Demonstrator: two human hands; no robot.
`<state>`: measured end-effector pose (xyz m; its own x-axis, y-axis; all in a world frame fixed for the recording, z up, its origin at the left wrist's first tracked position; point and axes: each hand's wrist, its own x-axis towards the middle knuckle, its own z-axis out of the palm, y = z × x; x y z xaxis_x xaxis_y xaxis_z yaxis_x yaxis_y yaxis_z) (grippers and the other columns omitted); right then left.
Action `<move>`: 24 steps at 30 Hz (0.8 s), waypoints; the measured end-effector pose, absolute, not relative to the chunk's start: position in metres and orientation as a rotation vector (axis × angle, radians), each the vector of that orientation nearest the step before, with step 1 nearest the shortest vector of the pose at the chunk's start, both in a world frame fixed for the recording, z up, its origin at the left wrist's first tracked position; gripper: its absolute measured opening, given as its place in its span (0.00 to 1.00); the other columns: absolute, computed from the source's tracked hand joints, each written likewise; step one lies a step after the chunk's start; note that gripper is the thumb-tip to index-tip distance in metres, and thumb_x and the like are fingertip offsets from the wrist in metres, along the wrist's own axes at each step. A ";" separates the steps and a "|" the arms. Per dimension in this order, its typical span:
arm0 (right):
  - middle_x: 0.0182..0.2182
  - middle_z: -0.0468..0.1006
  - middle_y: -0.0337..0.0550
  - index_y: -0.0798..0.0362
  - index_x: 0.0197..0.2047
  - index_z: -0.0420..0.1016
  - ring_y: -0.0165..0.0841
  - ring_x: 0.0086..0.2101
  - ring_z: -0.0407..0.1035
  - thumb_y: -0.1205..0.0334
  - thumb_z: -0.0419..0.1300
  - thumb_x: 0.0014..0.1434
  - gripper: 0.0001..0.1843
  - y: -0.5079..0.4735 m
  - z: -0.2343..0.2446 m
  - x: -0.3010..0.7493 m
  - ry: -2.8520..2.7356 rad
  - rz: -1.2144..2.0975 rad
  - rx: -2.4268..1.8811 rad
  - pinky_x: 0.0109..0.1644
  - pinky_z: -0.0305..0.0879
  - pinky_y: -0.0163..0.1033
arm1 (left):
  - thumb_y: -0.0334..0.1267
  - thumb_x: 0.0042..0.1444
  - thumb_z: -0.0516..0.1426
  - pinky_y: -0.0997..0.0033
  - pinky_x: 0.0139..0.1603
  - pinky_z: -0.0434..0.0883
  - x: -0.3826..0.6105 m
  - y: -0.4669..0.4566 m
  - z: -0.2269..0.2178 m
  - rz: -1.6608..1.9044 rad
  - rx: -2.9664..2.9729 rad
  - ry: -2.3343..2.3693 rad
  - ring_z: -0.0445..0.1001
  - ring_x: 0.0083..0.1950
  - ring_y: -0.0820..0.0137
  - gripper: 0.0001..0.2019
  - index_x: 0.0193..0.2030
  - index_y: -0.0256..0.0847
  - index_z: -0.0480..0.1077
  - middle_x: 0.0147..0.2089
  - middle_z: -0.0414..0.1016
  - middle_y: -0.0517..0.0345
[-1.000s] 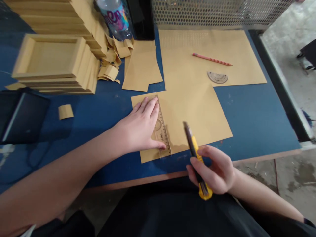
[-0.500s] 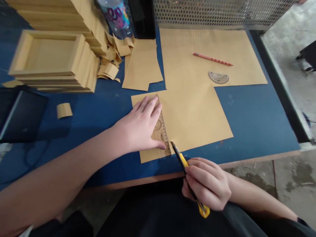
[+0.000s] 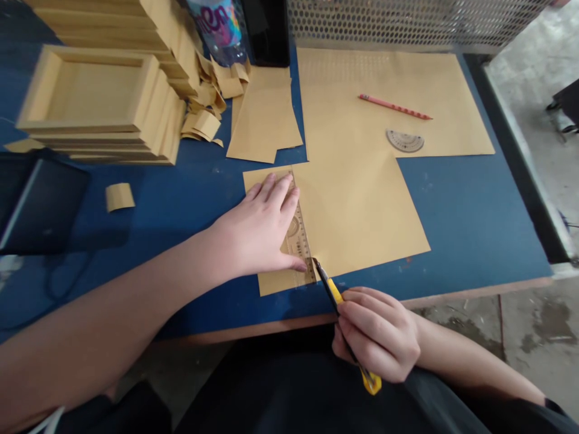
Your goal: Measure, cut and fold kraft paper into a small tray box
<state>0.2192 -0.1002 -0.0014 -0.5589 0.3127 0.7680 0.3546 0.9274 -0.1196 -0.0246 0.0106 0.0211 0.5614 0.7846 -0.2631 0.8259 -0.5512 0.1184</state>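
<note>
My left hand (image 3: 260,226) lies flat with fingers spread, pressing a clear ruler (image 3: 302,247) onto a sheet of brown paper (image 3: 357,211). The ruler runs from the far edge of the sheet almost to its near edge. My right hand (image 3: 380,331) is wrapped round a yellow and black utility knife (image 3: 333,290), its blade tip pointing away from me. That tip is beside the ruler's right edge, close to the near edge of the paper; whether it touches the paper I cannot tell.
A pink pencil (image 3: 395,107) and a clear protractor (image 3: 404,140) lie on the brown paper farther back. Stacked wooden frames (image 3: 94,93), paper scraps (image 3: 205,117) and a plastic bottle (image 3: 221,30) stand at the left and back. A perforated metal panel (image 3: 407,24) bounds the blue table (image 3: 479,217).
The view has shifted slightly. Both hands keep nearly the same places, the left on the ruler and the right on the utility knife; nothing was let go.
</note>
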 end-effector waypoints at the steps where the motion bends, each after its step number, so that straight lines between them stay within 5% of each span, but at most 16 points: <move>1: 0.34 0.76 0.51 0.53 0.26 0.69 0.38 0.37 0.75 0.73 0.63 0.56 0.11 -0.100 -0.002 0.219 -2.211 -0.064 -0.476 0.38 0.83 0.43 | 0.75 0.47 0.65 0.39 0.81 0.48 -0.025 0.011 0.021 -0.252 2.561 1.345 0.39 0.82 0.30 0.70 0.78 0.17 0.47 0.82 0.39 0.21; 14: 0.22 0.70 0.43 0.51 0.21 0.68 0.36 0.27 0.70 0.74 0.61 0.56 0.15 -0.101 0.017 0.203 -2.366 -0.097 -0.450 0.30 0.79 0.40 | 0.74 0.46 0.66 0.41 0.81 0.47 -0.023 0.011 0.023 -0.306 2.544 1.368 0.38 0.82 0.31 0.70 0.79 0.19 0.46 0.82 0.38 0.23; 24: 0.22 0.67 0.41 0.51 0.19 0.67 0.37 0.30 0.74 0.75 0.63 0.51 0.15 -0.125 0.014 0.207 -2.324 -0.048 -0.566 0.33 0.81 0.43 | 0.75 0.46 0.65 0.40 0.81 0.46 -0.022 0.014 0.025 -0.347 2.508 1.365 0.36 0.83 0.32 0.71 0.80 0.21 0.43 0.83 0.34 0.24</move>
